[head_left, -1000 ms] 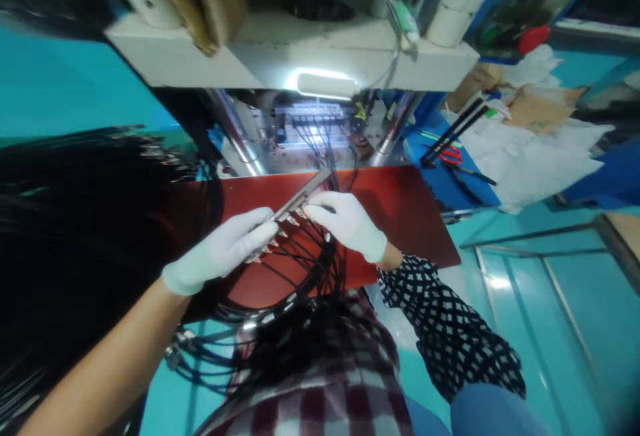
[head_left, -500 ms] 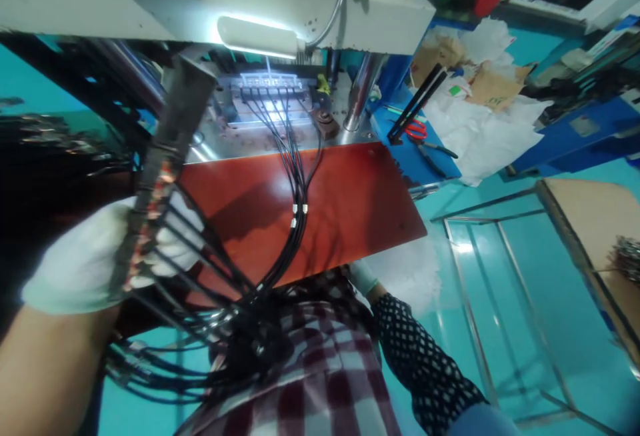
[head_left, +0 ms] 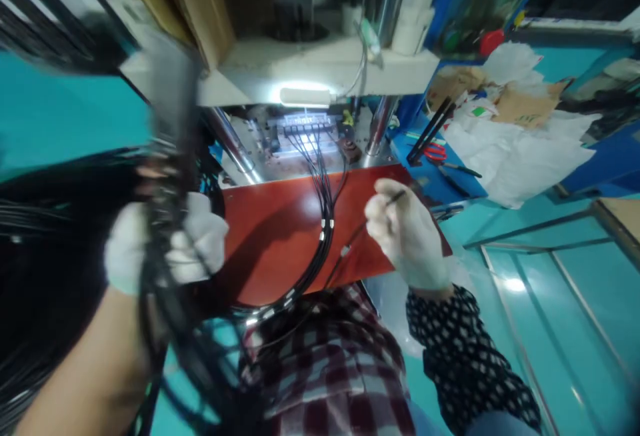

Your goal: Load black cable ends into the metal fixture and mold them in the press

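My left hand (head_left: pixel 195 236), in a white glove, is closed around a dark bar-shaped holder (head_left: pixel 173 103) with black cables hanging from it; motion blurs both. My right hand (head_left: pixel 407 233), gloved too, pinches the end of one thin black cable (head_left: pixel 357 229) above the right part of the red-brown board (head_left: pixel 270 249). That cable runs down to my lap. On the board lies a bundle of black cables (head_left: pixel 315 256) with small pale bands. Its upper ends fan out into a lit fixture (head_left: pixel 305 133) under the press.
A white lamp (head_left: pixel 305 97) glows on the press's underside, between metal posts (head_left: pixel 383 126). To the right, a blue shelf (head_left: pixel 463 189) holds red-handled scissors (head_left: pixel 435 151) and other tools beside crumpled white plastic (head_left: pixel 520 149). A metal frame (head_left: pixel 505 289) stands at right; dark cables (head_left: pixel 30 223) are heaped at left.
My right hand has come up from my lap to above the board, now with a cable end in its fingers. The left hand's bar has turned more upright. The view has shifted.
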A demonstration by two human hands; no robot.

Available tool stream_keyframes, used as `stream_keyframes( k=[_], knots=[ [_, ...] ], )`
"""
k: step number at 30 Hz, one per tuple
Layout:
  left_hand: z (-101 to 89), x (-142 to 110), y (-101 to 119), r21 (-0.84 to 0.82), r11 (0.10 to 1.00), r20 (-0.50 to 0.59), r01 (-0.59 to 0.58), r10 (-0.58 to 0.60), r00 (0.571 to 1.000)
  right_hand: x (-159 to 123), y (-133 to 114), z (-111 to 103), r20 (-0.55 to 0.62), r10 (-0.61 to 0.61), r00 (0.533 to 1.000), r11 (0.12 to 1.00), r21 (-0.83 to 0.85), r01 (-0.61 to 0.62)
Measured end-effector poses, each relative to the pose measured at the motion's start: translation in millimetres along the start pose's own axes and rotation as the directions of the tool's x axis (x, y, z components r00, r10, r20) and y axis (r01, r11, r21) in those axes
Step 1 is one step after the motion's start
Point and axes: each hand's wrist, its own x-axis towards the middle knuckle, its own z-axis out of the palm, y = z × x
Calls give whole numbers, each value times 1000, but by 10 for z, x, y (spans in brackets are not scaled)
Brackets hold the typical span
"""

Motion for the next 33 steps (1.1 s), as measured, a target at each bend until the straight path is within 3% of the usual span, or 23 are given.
stream_keyframes(
  k=[2, 4, 7, 10, 13, 18, 23, 28, 30, 33],
  knots=[
    [254, 34, -21, 13, 1000, 91, 0, -1, 996, 366, -19, 53, 41, -29, 999, 999, -12, 30],
    [381, 106, -40, 130, 990, 132, -50, 33, 991, 596, 38, 64, 94, -2, 996, 989, -145, 16],
    [421, 220, -87, 380, 910, 130, -168, 127, 983, 699, 140, 59, 118, 11, 993, 907, -419, 40],
    [433, 291, -177, 477, 858, 130, -190, 145, 981, 676, 177, 72, 73, -8, 997, 819, -571, 48],
    [466, 338, -274, 455, 872, 145, -181, 128, 981, 692, 212, 57, 46, 52, 998, 807, -590, -15],
    [494, 416, -333, 400, 901, 155, -168, 114, 981, 784, 360, -32, 140, 176, 974, 905, -414, -104],
    [475, 450, -314, 414, 896, 144, -162, 111, 983, 803, 404, 77, 79, 96, 992, 786, -618, -27],
    [433, 455, -335, 439, 885, 159, -155, 94, 983, 801, 398, 188, 63, 63, 996, 749, -663, -6],
    [419, 464, -341, 499, 852, 162, -158, 87, 983, 800, 409, 195, 48, 62, 997, 722, -692, -11],
    [412, 495, -352, 666, 712, 163, -224, 154, 975, 809, 447, 184, 7, 25, 1000, 683, -730, -12]
  ],
)
